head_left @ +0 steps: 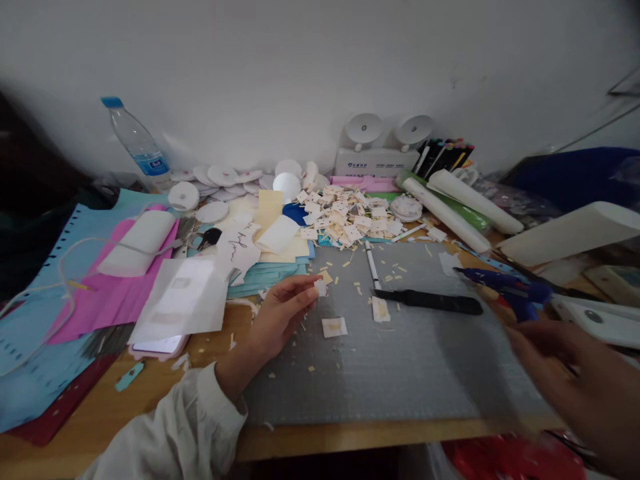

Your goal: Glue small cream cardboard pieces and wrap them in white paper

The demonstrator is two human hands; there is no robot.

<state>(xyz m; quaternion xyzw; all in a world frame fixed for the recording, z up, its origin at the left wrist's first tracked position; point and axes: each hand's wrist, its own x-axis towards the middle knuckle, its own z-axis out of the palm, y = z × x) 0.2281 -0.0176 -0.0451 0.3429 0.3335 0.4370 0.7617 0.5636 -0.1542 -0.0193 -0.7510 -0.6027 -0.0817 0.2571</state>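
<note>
My left hand [280, 313] is over the left part of the grey cutting mat [400, 380], thumb and fingertips pinched on a small white card piece [321, 288]. At the right edge, my right hand [580, 380] is smeared by motion, its fingers by the handle of a blue hot glue gun [510, 287]. Whether it grips the gun cannot be told. The gun's nozzle points left, near a scrap of white paper [449, 264]. On the mat lie a small white card with a tan patch [334, 327], another such card [381, 309], a black-handled knife [435, 301] and a white pen-like stick [373, 265].
Behind the mat is a heap of small cream card pieces [345, 217]. White discs [223, 175] and a water bottle [135, 143] stand along the wall. Coloured paper [107, 293] and a phone [157, 345] lie left; white rolls [447, 213] lie right.
</note>
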